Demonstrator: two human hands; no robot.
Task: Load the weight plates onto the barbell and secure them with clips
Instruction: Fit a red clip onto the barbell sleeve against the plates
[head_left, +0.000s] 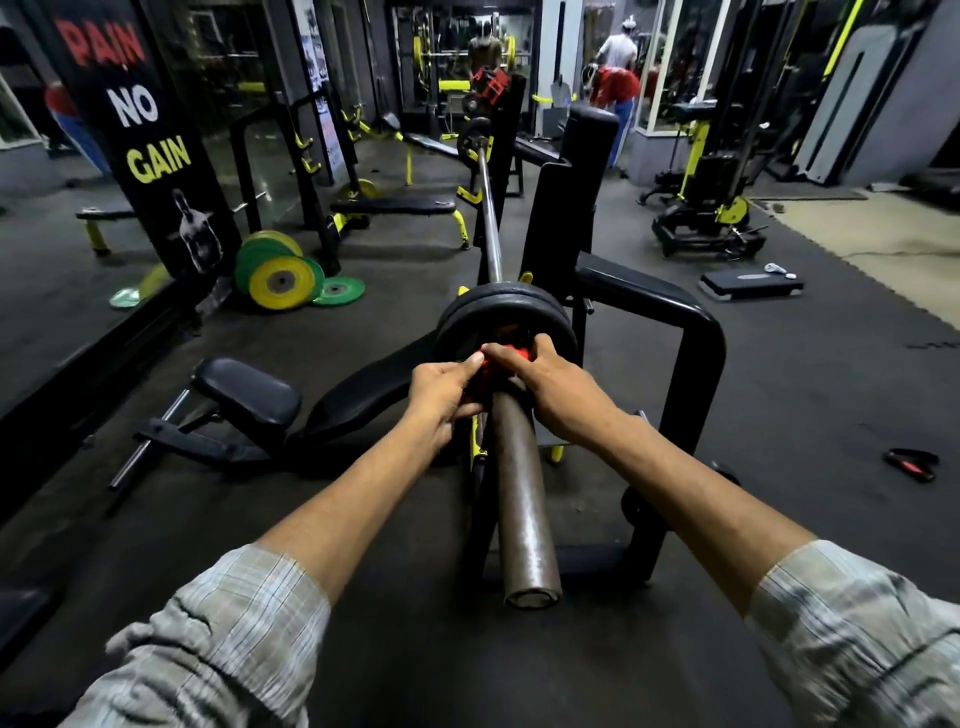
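The barbell (522, 499) runs from its brown sleeve end near me away to the far rack. Two black weight plates (498, 306) sit side by side on the near sleeve. Against their face is a red clip (493, 366) around the sleeve, mostly hidden by my fingers. My left hand (447, 395) grips the clip from the left, thumb on top. My right hand (550, 387) grips it from the right, fingers curled over the top. A black plate (475, 140) shows on the bar's far end.
Yellow and green plates (283, 278) lean by a pillar at left. A black bench (249, 395) lies low to my left, and the rack's black frame (696, 332) stands to the right. A black and red clip (911, 464) lies on the floor at right. People stand far behind.
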